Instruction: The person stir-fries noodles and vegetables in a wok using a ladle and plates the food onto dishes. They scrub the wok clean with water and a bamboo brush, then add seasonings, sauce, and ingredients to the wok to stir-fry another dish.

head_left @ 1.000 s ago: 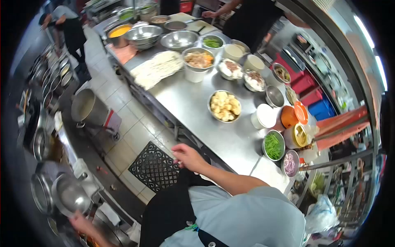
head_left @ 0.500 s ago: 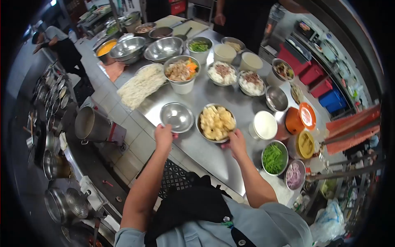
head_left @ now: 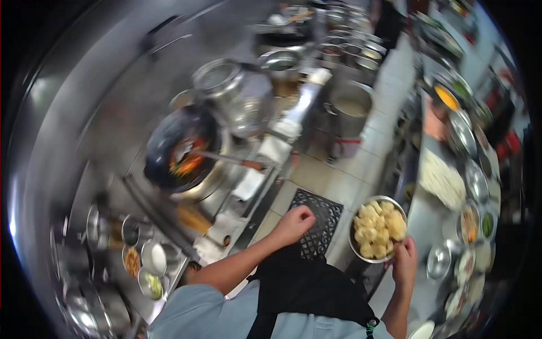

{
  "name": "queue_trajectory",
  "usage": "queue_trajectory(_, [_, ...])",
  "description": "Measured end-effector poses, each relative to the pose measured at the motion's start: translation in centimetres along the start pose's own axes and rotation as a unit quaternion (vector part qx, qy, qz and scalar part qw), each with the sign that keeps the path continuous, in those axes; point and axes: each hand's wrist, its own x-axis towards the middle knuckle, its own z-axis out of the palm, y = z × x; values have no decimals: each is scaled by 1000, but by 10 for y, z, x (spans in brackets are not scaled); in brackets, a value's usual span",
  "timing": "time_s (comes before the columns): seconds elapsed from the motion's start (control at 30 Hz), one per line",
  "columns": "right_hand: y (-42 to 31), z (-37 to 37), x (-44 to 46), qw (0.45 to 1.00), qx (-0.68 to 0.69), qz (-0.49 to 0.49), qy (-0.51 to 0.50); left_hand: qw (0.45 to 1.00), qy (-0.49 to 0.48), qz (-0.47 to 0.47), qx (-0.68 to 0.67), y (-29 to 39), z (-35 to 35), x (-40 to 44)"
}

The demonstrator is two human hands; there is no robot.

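My right hand grips the rim of a metal bowl filled with pale yellow, puffy pieces of food. The bowl is held up beside the steel table, above the floor side of its edge. Over the black patterned floor mat hangs my left hand, its fingers curled in and no object showing in them. Nearest ahead on the left is a dark wok on the stove. Orange and green food lies in it, with a wooden-handled ladle resting across its rim.
A large pot stands on the tiled floor ahead. White noodles and an upright-facing steel bowl sit on the table at right. Small seasoning bowls are at lower left. White cloths lie along the stove edge.
My view has swung left from the table to the stove. My right hand has lifted the filled bowl off the table. My left hand has let go of the empty steel bowl.
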Motion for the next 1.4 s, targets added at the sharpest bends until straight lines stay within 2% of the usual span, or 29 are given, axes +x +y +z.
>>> queue_trajectory(0.07, [-33, 83, 55, 990, -17, -1, -137, 988, 141, -57, -29, -16, -61, -49])
queue_trajectory(0.1, [-29, 123, 89, 982, -43, -22, -182, 973, 223, -62, 14, -19, -89, -77])
queue_trajectory(0.2, [-54, 281, 146, 943, -62, -41, -325, 895, 439, -78, 7, -40, -144, -169])
queue_trajectory(0.27, [-70, 383, 159, 927, -69, -35, -366, 816, 501, -141, 253, -48, -164, -221])
queue_trajectory(0.33, [-66, 474, 178, 911, -104, -73, -391, 782, 498, -245, 284, -70, -160, -256])
queue_trajectory(0.4, [-52, 556, 189, 880, -204, -184, -387, 798, 459, -336, 200, -96, -148, -268])
queue_trajectory(0.43, [-58, 581, 176, 843, -276, -260, -380, 812, 433, -363, 147, -102, -143, -266])
queue_trajectory(0.47, [-23, 618, 198, 709, -333, -575, -236, 823, 433, -346, 124, -117, -136, -262])
queue_trajectory(0.5, [-24, 638, 188, 698, -357, -545, -296, 832, 434, -330, 102, -133, -131, -257])
queue_trajectory(0.57, [-39, 662, 150, 689, -452, -508, -250, 832, 448, -308, 109, -147, -127, -246])
queue_trajectory(0.67, [-36, 690, 160, 674, -427, -554, -236, 819, 494, -268, 111, -165, -122, -239])
queue_trajectory(0.73, [-39, 693, 165, 690, -377, -574, -229, 805, 528, -236, 133, -169, -119, -235])
queue_trajectory(0.8, [-43, 684, 176, 718, -320, -579, -216, 820, 522, -234, 2, -190, -120, -236])
queue_trajectory(0.83, [-40, 679, 185, 724, -282, -591, -214, 826, 510, -232, -62, -176, -128, -231])
queue_trajectory(0.87, [-34, 674, 199, 731, -245, -603, -206, 817, 521, -243, -46, -156, -130, -230])
queue_trajectory(0.9, [-32, 659, 212, 737, -212, -614, -187, 813, 521, -222, -136, -196, -123, -239])
queue_trajectory(0.93, [-42, 637, 198, 802, -168, -536, -204, 771, 525, -206, -296, -161, -133, -238])
queue_trajectory(0.97, [-18, 619, 224, 851, -153, -467, -186, 825, 511, -141, -196, -245, -124, -268])
queue_trajectory(1.0, [-4, 588, 241, 940, -15, -242, -242, 803, 501, -156, -281, -194, -150, -246])
queue_trajectory(1.03, [-32, 532, 208, 962, 51, -136, -233, 797, 469, -172, -339, -142, -165, -218])
queue_trajectory(1.07, [-41, 476, 199, 963, 123, -31, -239, 804, 425, -182, -374, -110, -172, -190])
queue_trajectory(1.1, [-27, 420, 202, 958, 166, -7, -234, 814, 373, -190, -404, -89, -173, -167])
queue_trajectory(1.13, [-20, 364, 191, 940, 269, -1, -209, 819, 320, -199, -433, -71, -173, -146])
queue_trajectory(1.2, [-2, 243, 181, 976, 204, 6, -72, 813, 224, -220, -490, -44, -165, -111])
queue_trajectory(1.27, [21, 130, 158, 980, 194, 10, 43, 802, 138, -240, -529, -24, -148, -83])
queue_trajectory(1.37, [45, -6, 97, 943, 201, -20, 264, 784, 33, -274, -557, 0, -112, -52])
queue_trajectory(1.4, [58, -38, 78, 931, 207, -54, 296, 778, 6, -283, -560, 7, -100, -45])
